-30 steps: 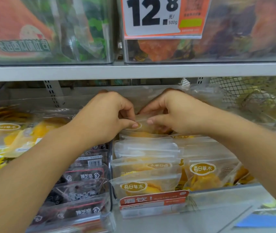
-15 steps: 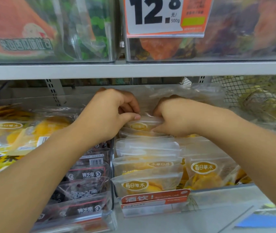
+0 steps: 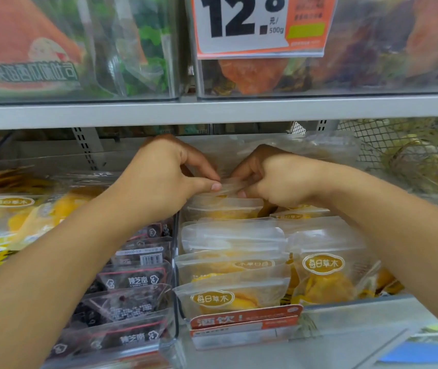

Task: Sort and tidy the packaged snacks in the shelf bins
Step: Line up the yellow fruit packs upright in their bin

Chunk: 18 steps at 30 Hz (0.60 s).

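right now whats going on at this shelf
A person is tidying a clear bin of frosted dried-mango pouches on the lower shelf. Both the left hand and the right hand pinch the top edge of the rearmost pouch at the back of the row. The pouches in front stand in rows, and a neighbouring bin to the left holds dark snack packs.

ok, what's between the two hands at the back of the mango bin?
Head view: the clear top edge of one pouch, pinched by the left hand and right hand.
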Motion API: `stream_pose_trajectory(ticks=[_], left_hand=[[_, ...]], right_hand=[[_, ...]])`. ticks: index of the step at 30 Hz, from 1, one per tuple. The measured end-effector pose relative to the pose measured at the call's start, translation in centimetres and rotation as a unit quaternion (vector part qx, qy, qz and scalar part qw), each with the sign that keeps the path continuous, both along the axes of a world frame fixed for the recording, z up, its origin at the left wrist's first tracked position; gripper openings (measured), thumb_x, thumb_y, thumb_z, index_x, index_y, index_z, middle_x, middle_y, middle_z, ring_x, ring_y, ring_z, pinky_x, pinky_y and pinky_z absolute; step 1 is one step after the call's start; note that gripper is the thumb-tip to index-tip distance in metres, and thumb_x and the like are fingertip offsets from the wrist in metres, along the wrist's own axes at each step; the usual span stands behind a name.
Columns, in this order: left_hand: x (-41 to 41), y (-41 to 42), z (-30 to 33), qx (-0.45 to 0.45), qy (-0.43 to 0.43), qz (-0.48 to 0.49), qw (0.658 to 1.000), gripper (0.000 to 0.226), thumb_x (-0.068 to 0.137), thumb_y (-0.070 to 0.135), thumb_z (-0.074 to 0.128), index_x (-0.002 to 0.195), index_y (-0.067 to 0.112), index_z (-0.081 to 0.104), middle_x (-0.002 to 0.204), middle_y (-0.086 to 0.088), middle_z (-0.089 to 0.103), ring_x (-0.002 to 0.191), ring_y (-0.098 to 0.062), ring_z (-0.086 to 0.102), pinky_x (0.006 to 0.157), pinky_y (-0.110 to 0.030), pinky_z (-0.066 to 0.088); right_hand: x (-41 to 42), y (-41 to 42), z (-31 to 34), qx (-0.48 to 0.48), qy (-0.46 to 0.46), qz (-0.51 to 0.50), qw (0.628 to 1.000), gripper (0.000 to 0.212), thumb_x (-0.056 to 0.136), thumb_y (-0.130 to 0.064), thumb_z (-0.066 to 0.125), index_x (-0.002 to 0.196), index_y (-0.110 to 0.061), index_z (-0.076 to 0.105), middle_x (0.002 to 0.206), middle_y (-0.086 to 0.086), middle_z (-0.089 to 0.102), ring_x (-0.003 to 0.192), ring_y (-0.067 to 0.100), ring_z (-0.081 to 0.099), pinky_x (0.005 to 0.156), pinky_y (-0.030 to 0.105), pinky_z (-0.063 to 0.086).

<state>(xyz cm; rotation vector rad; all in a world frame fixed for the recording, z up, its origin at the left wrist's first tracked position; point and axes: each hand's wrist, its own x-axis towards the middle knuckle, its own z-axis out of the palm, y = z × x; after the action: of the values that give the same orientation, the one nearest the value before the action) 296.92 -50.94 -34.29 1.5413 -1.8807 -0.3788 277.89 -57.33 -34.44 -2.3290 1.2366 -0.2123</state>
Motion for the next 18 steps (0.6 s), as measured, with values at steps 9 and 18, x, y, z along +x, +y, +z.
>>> stream_pose_trajectory(ticks=[9, 18], left_hand=[[-1.1, 0.6, 0.1, -0.017, -0.178, -0.041, 0.983, 0.019, 0.098, 0.032, 0.055, 0.087, 0.032, 0.071, 0.073, 0.013, 0.067, 0.074, -0.005, 0.058, 0.067, -0.023, 0.044], [-0.6, 3.1, 0.9, 0.224, -0.247, -0.116, 0.936, 0.096, 0.058, 0.103, 0.025, 0.137, 0.049, 0.023, 0.141, 0.015, 0.041, 0.128, -0.010, 0.042, 0.109, -0.038, 0.038]], right_hand=[[-0.4, 4.0, 1.6, 0.026, 0.070, 0.067, 0.995, 0.077, 0.089, -0.074, 0.026, 0.148, -0.027, 0.044, 0.149, -0.009, 0.048, 0.135, 0.009, 0.045, 0.116, 0.036, 0.033], [0.8, 4.4, 0.7, 0.024, 0.070, 0.048, 0.996, 0.040, 0.105, -0.047, 0.029, 0.104, -0.021, 0.060, 0.096, -0.010, 0.061, 0.090, 0.006, 0.055, 0.085, 0.024, 0.040]])
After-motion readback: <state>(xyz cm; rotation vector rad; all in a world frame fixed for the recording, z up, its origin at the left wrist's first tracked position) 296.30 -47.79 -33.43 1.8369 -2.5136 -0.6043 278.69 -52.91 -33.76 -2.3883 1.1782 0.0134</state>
